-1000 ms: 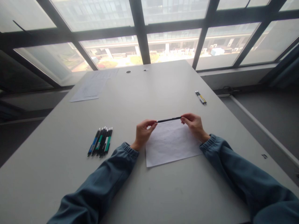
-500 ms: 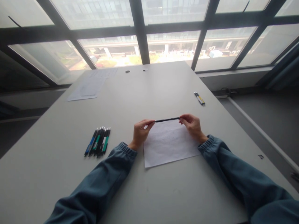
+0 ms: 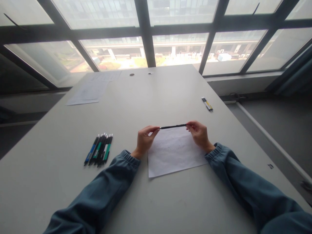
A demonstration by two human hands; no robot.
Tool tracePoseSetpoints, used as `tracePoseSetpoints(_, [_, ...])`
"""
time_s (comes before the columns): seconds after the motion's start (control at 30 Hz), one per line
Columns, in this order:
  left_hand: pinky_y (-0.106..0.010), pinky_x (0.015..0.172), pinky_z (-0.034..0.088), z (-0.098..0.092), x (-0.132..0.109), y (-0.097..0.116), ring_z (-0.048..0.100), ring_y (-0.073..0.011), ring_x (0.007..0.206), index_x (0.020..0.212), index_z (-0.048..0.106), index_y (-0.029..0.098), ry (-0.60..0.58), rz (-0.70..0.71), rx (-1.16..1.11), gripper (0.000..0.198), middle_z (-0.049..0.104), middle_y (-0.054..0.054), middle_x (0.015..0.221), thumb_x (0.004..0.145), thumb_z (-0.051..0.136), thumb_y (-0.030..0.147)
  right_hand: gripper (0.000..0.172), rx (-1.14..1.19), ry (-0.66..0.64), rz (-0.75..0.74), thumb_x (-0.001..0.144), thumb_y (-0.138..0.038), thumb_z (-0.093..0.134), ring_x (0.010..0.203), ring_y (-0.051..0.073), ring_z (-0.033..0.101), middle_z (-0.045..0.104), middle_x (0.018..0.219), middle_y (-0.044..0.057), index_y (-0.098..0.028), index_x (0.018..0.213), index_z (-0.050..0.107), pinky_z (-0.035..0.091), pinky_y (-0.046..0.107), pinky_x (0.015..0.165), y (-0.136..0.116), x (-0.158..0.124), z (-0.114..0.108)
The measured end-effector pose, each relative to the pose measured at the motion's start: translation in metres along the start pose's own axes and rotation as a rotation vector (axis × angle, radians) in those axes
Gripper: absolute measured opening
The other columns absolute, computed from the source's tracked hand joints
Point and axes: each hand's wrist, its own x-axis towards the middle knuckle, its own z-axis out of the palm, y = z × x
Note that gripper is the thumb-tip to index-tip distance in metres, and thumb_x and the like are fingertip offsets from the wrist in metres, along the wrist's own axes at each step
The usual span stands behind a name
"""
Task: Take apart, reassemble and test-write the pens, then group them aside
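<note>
The left hand (image 3: pixel 144 139) and right hand (image 3: pixel 198 133) each pinch one end of a black pen (image 3: pixel 173 126), held level just above the paper (image 3: pixel 174 156) on the counter (image 3: pixel 156 94). It looks like a two-handed hold, needing both pinches steady.

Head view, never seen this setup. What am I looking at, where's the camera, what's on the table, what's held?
No machine here: these are a person's two bare hands, in blue sleeves. The one camera is worn on the head and looks forward and down. The left hand and right hand pinch the two ends of a thin black pen, held level over the far edge of a white sheet on the grey table. A bunch of pens lies to the left, a pair of pens far right, and more papers far left.
</note>
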Motion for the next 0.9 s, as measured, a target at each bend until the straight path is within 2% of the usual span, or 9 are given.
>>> tracePoseSetpoints(0.9, [-0.029, 0.075, 0.056, -0.0008, -0.0005, -0.0018, 0.071, -0.0174, 0.081, 0.093, 0.079, 0.019, -0.003, 0.018, -0.045, 0.018, 0.077, -0.007, 0.089, 0.086, 0.076, 0.036, 0.016, -0.019, 0.008, -0.049, 0.088, -0.036, 0.070, 0.067, 0.016, 0.066, 0.069, 0.079, 0.002, -0.020, 0.091, 0.071, 0.057, 0.031, 0.067, 0.0019, 0.0007, 0.0007])
